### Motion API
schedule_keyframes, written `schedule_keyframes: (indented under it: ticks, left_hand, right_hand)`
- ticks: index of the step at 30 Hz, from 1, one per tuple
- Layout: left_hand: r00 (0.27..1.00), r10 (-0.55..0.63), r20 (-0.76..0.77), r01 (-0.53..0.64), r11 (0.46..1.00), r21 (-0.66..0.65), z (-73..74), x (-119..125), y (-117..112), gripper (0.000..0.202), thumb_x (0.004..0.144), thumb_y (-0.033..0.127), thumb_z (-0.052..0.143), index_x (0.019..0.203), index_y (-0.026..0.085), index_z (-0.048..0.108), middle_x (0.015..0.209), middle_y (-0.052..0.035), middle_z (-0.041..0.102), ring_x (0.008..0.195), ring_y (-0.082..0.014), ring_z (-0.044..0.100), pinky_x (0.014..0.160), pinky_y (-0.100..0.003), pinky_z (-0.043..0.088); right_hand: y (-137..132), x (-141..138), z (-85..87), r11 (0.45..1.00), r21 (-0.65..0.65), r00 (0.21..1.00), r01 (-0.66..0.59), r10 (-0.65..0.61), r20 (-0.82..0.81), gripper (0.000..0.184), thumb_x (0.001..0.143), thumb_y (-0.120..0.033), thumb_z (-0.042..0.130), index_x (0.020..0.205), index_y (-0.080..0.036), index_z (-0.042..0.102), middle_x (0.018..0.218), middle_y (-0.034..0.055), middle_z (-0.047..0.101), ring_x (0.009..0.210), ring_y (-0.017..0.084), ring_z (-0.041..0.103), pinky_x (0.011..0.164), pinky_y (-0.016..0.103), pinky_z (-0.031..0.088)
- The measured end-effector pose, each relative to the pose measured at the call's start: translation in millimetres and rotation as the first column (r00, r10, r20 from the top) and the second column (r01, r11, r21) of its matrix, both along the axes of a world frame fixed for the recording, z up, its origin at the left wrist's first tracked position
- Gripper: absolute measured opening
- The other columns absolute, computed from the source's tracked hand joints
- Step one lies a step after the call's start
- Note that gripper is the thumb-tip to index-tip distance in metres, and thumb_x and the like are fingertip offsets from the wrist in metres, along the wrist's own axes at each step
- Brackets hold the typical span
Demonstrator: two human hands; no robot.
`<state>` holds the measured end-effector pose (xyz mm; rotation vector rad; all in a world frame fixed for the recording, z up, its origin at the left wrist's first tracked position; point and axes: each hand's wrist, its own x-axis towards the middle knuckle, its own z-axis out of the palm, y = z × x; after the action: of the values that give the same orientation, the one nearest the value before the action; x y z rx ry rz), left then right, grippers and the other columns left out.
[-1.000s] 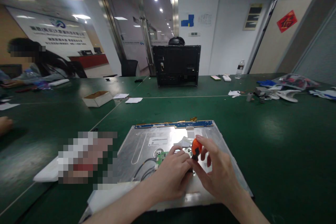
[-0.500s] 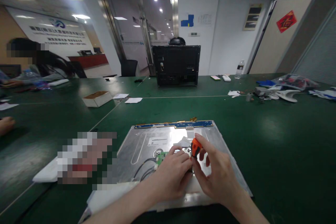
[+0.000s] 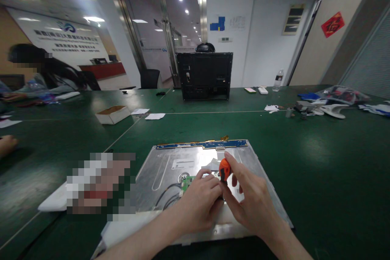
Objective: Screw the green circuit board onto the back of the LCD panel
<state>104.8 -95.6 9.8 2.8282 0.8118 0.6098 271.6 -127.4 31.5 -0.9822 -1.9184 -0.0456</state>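
Note:
A metal-backed display panel (image 3: 161, 162) lies on the table before me, with a blue circuit strip (image 3: 210, 144) along its far edge. My right hand (image 3: 254, 195) grips the orange-and-black handle of a screwdriver (image 3: 224, 169) between thumb and fingers, forefinger on top. My left hand (image 3: 201, 201) rests over a small green circuit board (image 3: 186, 183), its fingers bent and drawn together beside the screwdriver's lower end. What its fingertips hold is hidden, as is the screwdriver's tip. Dark cables (image 3: 167, 195) run from the board toward the panel's near left.
A blurred-out white and reddish item (image 3: 51, 201) lies left of the panel. Farther off stand an open box (image 3: 112, 115), a black monitor casing (image 3: 205, 76) and a bottle (image 3: 278, 81). Bags and scraps (image 3: 333, 103) lie at far right. Another person (image 3: 45, 67) sits at left.
The screwdriver handle has shifted slightly left and changed its tilt, with the right fingers moving along with it. My left hand stays nearly in place.

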Motion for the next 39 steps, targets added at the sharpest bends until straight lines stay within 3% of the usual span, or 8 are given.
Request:
schedule_keyframes:
  ticks: [15,23,32,39]
  left_hand:
    - [1.000,-0.002,-0.010,0.001,0.999,-0.038,-0.3,-0.6,0.4,0.013,0.079,0.011,0.049,0.087,0.019,0.056,0.089,-0.0043,0.067,0.088,-0.0225,0.061,0.094,-0.044,0.036]
    - [1.000,-0.024,-0.006,0.024,1.000,-0.014,-4.4,-2.1,3.1,0.015,0.077,0.010,0.051,0.088,0.019,0.057,0.089,-0.0041,0.067,0.087,-0.0228,0.061,0.093,-0.044,0.036]
    - [1.000,-0.009,-0.007,0.009,1.000,0.007,-3.0,-1.7,1.7,0.012,0.079,0.011,0.050,0.084,0.020,0.057,0.085,-0.0035,0.065,0.084,-0.0214,0.060,0.092,-0.043,0.037]
    - [1.000,-0.015,-0.024,0.015,1.000,0.009,-4.9,-2.2,1.8,0.011,0.080,0.012,0.050,0.084,0.018,0.058,0.087,-0.0045,0.066,0.087,-0.0220,0.061,0.095,-0.045,0.035]
  right_hand:
    - [-2.2,0.0,-1.3,1.000,-0.026,0.999,-0.017,0.017,-0.030,0.064,0.088,-0.016,0.049,0.147,-0.018,0.023,0.085,0.0059,0.065,0.062,0.018,0.060,0.057,0.032,0.054]
    - [-1.7,0.4,-3.7,1.000,-0.027,1.000,0.008,-0.009,-0.025,0.064,0.088,-0.018,0.049,0.146,-0.017,0.022,0.080,0.0043,0.064,0.055,0.016,0.057,0.052,0.031,0.053]
    - [-1.3,0.5,-6.1,1.000,0.009,0.999,-0.030,0.030,-0.036,0.056,0.091,-0.022,0.049,0.142,-0.020,0.027,0.086,0.0042,0.063,0.063,0.017,0.059,0.057,0.031,0.053]
    - [1.7,-0.4,-4.0,1.000,0.014,1.000,-0.010,0.010,-0.012,0.058,0.092,-0.018,0.050,0.145,-0.024,0.027,0.085,0.0031,0.063,0.063,0.016,0.059,0.048,0.026,0.047]
